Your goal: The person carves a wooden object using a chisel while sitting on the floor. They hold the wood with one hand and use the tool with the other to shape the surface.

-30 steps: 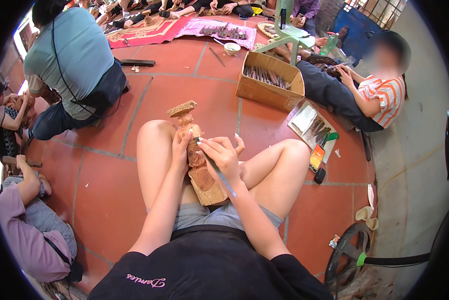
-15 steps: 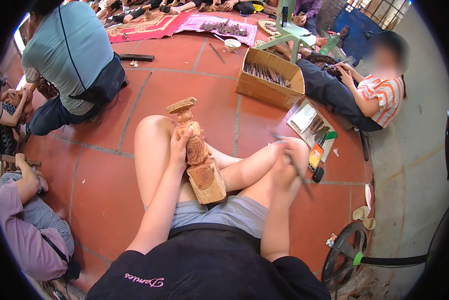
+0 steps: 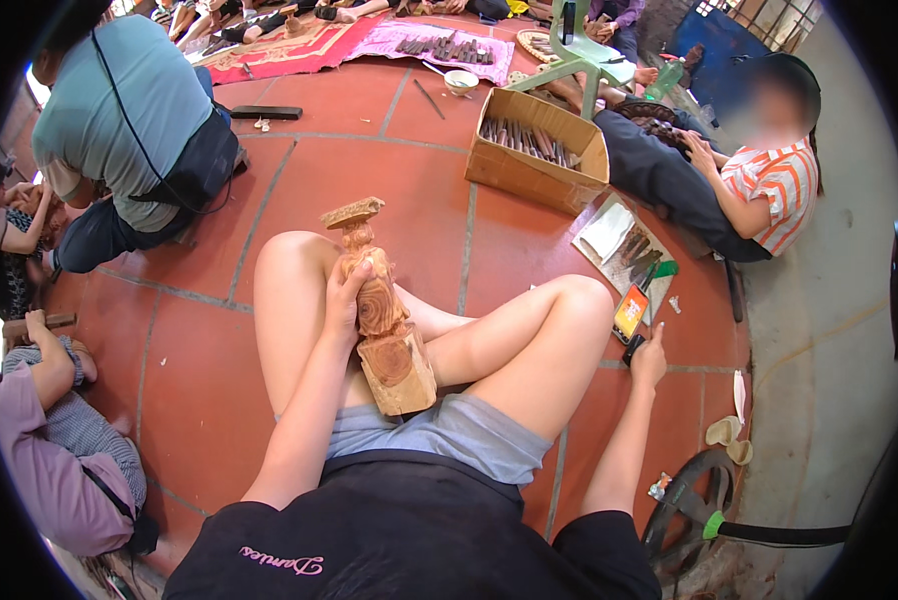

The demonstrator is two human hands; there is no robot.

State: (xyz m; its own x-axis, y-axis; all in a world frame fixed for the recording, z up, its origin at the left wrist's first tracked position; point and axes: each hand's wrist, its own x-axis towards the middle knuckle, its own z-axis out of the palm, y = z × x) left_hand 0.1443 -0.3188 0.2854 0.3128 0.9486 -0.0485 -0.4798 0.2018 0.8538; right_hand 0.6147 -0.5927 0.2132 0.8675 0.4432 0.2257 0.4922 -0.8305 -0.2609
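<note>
My left hand [image 3: 347,292] is wrapped round the middle of a carved wooden figure [image 3: 381,305]. It has a flat, rough slab on top and an uncut square block as its base, and leans slightly over my lap between my bare thighs. My right hand [image 3: 649,360] is out past my right knee, low by the floor. Its index finger points forward; the other fingers are partly hidden, and no tool shows in it. Right beside it lie a small black case [image 3: 633,348] and a phone [image 3: 631,312] with a lit screen.
Ahead of my right knee, a light sheet [image 3: 609,235] carries several carving tools. Beyond it stands a cardboard box [image 3: 529,185] full of tools, near a green plastic chair [image 3: 584,65]. People sit to my left and right. A black wheel-shaped base [image 3: 689,500] is at lower right.
My right hand has moved right and down from above my knee to beside the phone. The thin tool it held is no longer visible. The figure stays in my left hand.
</note>
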